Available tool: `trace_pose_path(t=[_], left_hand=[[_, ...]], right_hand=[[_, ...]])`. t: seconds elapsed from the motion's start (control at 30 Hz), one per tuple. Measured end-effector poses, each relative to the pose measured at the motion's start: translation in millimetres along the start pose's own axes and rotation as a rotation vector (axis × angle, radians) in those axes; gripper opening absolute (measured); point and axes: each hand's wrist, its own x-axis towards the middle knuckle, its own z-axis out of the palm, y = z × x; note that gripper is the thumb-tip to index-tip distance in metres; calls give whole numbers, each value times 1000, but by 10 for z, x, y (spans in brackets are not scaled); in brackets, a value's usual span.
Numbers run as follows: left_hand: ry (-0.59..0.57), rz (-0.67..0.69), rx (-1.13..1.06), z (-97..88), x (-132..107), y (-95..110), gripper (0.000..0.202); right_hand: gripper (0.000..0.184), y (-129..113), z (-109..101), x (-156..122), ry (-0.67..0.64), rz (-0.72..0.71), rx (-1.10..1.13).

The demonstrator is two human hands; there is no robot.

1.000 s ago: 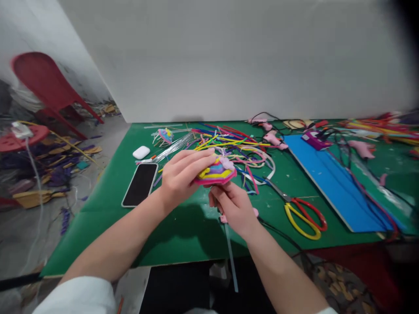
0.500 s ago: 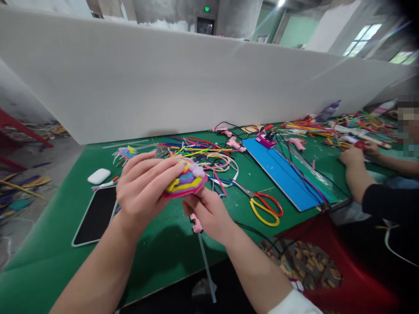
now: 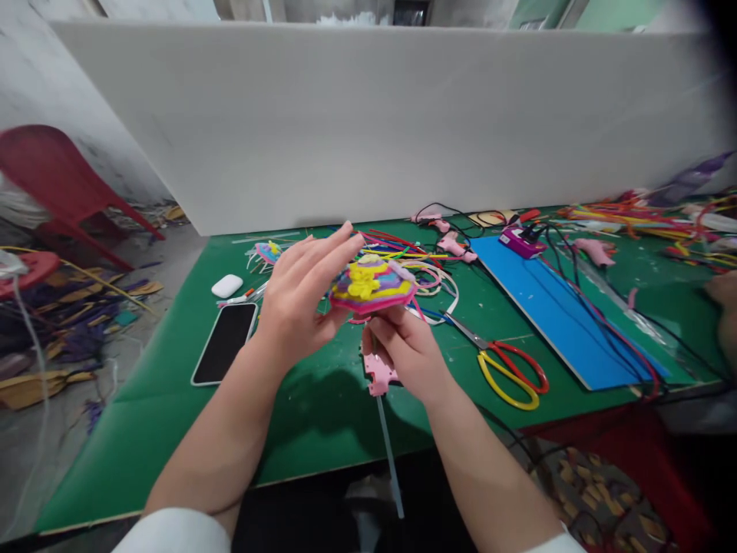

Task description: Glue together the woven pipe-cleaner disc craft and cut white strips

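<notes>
Bands of pink, yellow, purple and blue fuzz make up the small craft dome (image 3: 377,288) that we hold above the near part of the green table (image 3: 322,418), a yellow shape showing on its side. Our right hand (image 3: 403,346) is closed beneath it, fingers pinched together at its underside. Our left hand (image 3: 311,296) is wide, fingers raised and thumb apart, at the dome's left edge; we cannot tell whether it touches. Just below the right hand we see a pink glue gun (image 3: 380,375), a pale stick (image 3: 389,453) running from its back past the table's near edge. Behind the dome lies a heap of coloured strips (image 3: 397,247). To our left are a phone (image 3: 226,344), a white case (image 3: 226,286) and a second dome (image 3: 268,252); to our right, scissors (image 3: 482,344) with red and yellow handles, then a blue board (image 3: 541,307) with a purple box (image 3: 521,242) at its far end. Beyond the table stands a white panel (image 3: 368,130).
</notes>
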Motion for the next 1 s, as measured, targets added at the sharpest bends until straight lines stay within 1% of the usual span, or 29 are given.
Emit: trace_pose_path(t=[0.17,0.3,0.4,0.47,0.57,0.67,0.77,0.87,1.0], left_hand=[[-70,-90,-82,-24,0,-27,68],[-110,-135,-144,5,-7,-41,66],[-109,-149,-191,34,-9,-32,65],[-104,-170,-232,41,-9,-22,62],[-93,-193,-275,34,-16,-14,48],[-82,-231,-278,21,-36,-15,37],[-61,-251,-265,11,-55,-12,35],[-37,-225,-229,0,-58,3,32],[-22,-193,-192,-19,-42,28,30]], right_hand=[[23,-6,-38,41,1,59,125],[24,-4,-42,60,11,60,182],[24,-3,-18,54,-20,61,174],[25,-7,6,43,-45,84,151],[29,-25,39,29,-82,127,118],[31,-60,56,25,-111,136,111],[30,-96,66,28,-110,128,109],[28,-112,75,29,-96,122,103],[22,-104,86,20,-62,68,102]])
